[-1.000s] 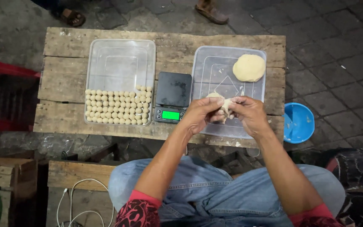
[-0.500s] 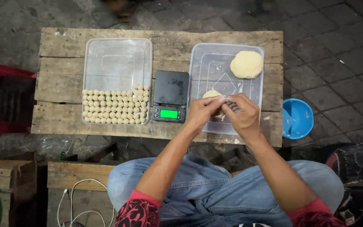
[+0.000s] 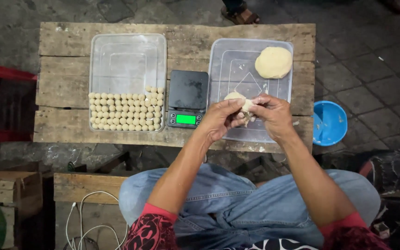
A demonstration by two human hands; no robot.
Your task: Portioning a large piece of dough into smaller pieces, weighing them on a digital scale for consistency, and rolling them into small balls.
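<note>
Since a moment ago the hands have barely shifted — they still meet over the near end of the clear plastic tray [image 3: 251,60], just right of the black scale [image 3: 188,98]. The left hand [image 3: 221,119] and right hand [image 3: 274,115] both pinch one small pale lump of dough [image 3: 242,103], soft and uneven, fingertips closed on it from either side. Farther back from the scale, in the same tray, sits a larger dough mound [image 3: 274,62], smooth and rounded, unmoved. Left of the scale, a second clear tray [image 3: 128,55] holds neat rows of small dough balls [image 3: 126,112]. All rest on a rough plank table [image 3: 65,88] — right of it, a blue bowl [image 3: 329,122].
</note>
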